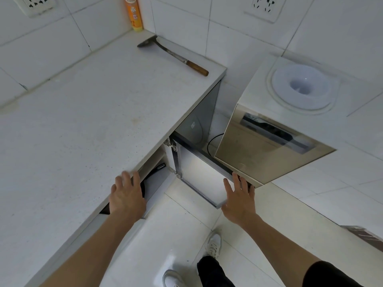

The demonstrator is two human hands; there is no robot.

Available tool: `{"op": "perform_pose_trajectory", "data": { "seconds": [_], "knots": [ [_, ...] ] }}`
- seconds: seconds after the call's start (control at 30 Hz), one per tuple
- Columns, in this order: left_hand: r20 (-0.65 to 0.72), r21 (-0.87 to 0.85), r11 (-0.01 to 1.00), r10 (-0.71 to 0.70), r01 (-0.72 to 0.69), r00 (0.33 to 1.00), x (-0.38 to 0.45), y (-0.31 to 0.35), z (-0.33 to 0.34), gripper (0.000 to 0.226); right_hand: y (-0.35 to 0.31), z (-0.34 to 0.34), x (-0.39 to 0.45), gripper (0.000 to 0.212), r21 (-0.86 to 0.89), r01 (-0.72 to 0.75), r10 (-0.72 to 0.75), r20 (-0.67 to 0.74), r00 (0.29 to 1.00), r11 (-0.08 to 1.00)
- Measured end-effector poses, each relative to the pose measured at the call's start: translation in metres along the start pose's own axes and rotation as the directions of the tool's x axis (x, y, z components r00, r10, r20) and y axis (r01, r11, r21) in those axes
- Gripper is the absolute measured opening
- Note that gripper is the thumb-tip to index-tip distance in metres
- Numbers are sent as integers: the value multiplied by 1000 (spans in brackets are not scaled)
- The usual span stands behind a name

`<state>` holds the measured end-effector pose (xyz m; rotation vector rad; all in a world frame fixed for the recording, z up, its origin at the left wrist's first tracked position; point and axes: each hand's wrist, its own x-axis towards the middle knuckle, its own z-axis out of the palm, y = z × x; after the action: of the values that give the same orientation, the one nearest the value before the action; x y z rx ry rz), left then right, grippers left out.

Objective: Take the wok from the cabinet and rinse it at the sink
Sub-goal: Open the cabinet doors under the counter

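Below the white countertop (87, 121) the cabinet door (199, 175) stands swung open to the right. Inside the cabinet's opening lies a dark wok (148, 181). Only its black handle and a strip of its rim show under the counter's edge; the counter hides everything else. My left hand (126, 195) is at that opening with its fingers spread, in front of the wok's rim and holding nothing. My right hand (238, 197) is also spread, with its fingertips resting on the door's dark top edge. No sink is in view.
A metal spatula with a wooden handle (176, 55) lies at the counter's far end, near an orange bottle (133, 13). A water dispenser (269, 146) with a white funnel top stands just right of the door. A black cable (211, 141) lies between them. My feet are on the tiled floor below.
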<state>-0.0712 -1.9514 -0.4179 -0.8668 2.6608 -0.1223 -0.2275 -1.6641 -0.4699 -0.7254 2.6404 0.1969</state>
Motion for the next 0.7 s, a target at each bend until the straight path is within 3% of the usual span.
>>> {"op": "perform_pose_trajectory", "data": {
  "seconds": [0.1,0.27,0.57,0.7],
  "knots": [
    [23,-27,999,24,-23,999,-1,-4,-3,83,1,-14,8,84,-1,-6,6,59,998,1000],
    [103,-136,990,58,-44,993,-4,-16,-4,79,-6,-29,7,70,164,-58,49,60,997,985],
    [35,-273,962,42,-30,999,-48,-28,-8,60,-50,-47,-22,67,131,71,-72,3,997,989],
    [65,-342,937,-49,68,997,-78,-49,-12,65,-78,-64,-39,64,147,136,-129,-57,990,980]
  ]
}}
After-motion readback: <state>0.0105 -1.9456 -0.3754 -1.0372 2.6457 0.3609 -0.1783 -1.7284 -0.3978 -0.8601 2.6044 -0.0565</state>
